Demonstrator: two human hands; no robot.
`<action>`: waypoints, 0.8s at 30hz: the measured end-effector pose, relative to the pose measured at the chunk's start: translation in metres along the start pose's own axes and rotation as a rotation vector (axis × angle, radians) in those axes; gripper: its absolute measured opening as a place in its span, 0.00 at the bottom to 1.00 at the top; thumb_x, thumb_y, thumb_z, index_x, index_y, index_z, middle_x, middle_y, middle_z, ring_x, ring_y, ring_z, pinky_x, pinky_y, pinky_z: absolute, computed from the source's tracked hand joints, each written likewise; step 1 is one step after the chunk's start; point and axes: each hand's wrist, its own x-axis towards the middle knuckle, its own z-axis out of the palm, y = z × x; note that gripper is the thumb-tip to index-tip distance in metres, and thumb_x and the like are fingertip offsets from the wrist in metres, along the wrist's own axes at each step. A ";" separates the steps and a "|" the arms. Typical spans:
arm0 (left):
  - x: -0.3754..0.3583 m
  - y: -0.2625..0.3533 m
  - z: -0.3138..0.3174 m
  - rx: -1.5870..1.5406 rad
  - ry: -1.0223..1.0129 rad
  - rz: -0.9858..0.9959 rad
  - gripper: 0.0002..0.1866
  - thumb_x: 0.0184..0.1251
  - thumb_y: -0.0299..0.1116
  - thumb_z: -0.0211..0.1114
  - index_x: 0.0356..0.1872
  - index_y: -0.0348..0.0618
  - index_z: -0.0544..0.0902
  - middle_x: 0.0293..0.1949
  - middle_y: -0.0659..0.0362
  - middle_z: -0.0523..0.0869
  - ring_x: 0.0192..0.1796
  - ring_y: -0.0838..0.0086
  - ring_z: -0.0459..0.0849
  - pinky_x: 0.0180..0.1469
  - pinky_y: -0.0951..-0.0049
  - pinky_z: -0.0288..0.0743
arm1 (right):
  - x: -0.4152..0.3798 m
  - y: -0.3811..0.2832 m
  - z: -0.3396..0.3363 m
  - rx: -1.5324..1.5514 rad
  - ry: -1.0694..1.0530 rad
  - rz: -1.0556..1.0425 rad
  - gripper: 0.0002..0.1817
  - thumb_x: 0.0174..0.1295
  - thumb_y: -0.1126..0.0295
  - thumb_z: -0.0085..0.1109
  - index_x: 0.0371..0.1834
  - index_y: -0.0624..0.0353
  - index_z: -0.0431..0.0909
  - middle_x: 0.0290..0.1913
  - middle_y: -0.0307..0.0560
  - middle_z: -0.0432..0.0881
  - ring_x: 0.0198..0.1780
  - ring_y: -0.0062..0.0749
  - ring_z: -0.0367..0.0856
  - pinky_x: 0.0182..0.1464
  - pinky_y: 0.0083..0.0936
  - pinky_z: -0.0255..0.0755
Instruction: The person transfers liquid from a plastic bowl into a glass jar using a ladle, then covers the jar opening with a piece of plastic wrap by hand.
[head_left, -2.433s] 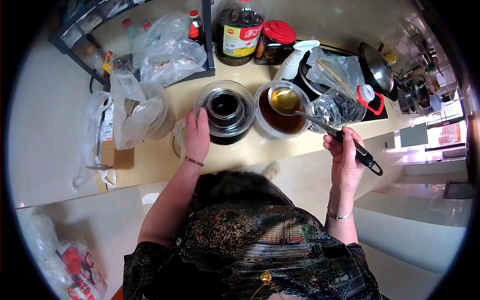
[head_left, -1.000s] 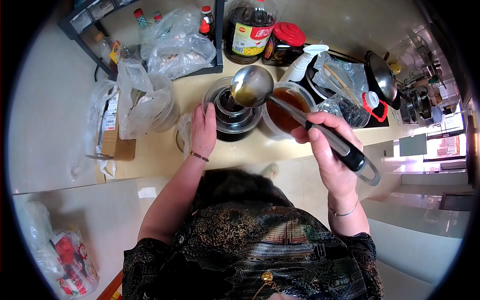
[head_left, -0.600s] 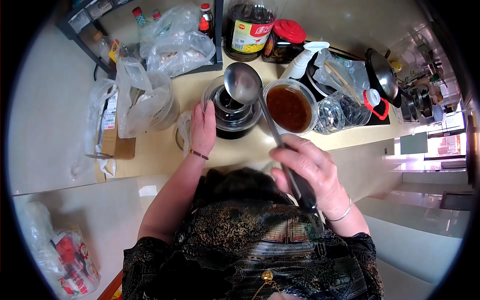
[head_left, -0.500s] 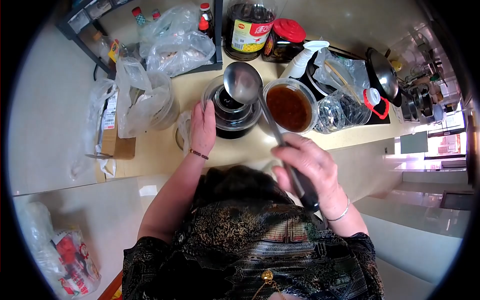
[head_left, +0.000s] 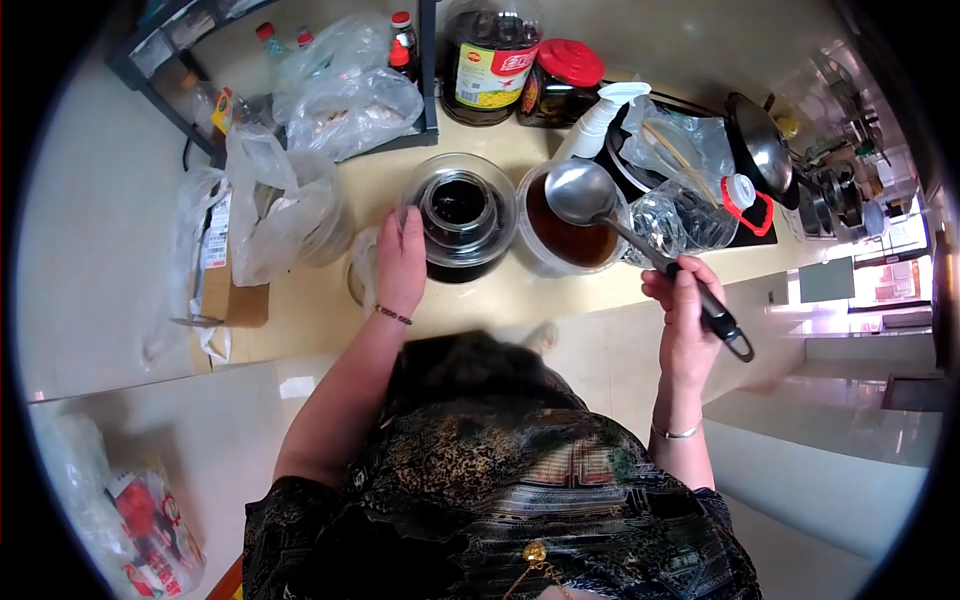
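Observation:
My right hand (head_left: 686,305) is closed around the black handle of a metal ladle (head_left: 582,192). The ladle's bowl is above the far part of a clear plastic tub (head_left: 574,266), which contains a reddish-brown liquid (head_left: 560,236). To the left of the tub stands a clear jar (head_left: 462,248) with a wide flared rim, dark contents showing through its round mouth. My left hand (head_left: 402,265) grips this jar at its left side, with the fingers against the rim; some of them are hidden.
Bagged containers (head_left: 275,210) and a cardboard box (head_left: 240,300) stand on the left. At the back are a large bottle of dark liquid (head_left: 490,75) and a red-lidded jar (head_left: 568,65). A white spray bottle (head_left: 590,130), a clear jug (head_left: 690,225) and a wok (head_left: 765,145) stand to the right.
The ladle has moved right, from above the jar's mouth to above the tub. My right hand has shifted right and slightly up with it. My left hand stays at the jar.

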 end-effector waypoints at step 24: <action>-0.001 0.000 -0.001 -0.020 -0.034 0.007 0.24 0.74 0.49 0.45 0.53 0.35 0.73 0.50 0.47 0.78 0.55 0.58 0.74 0.59 0.67 0.64 | -0.012 0.016 0.013 -0.283 -0.141 0.017 0.10 0.63 0.74 0.57 0.46 0.65 0.75 0.34 0.48 0.85 0.37 0.27 0.85 0.42 0.21 0.78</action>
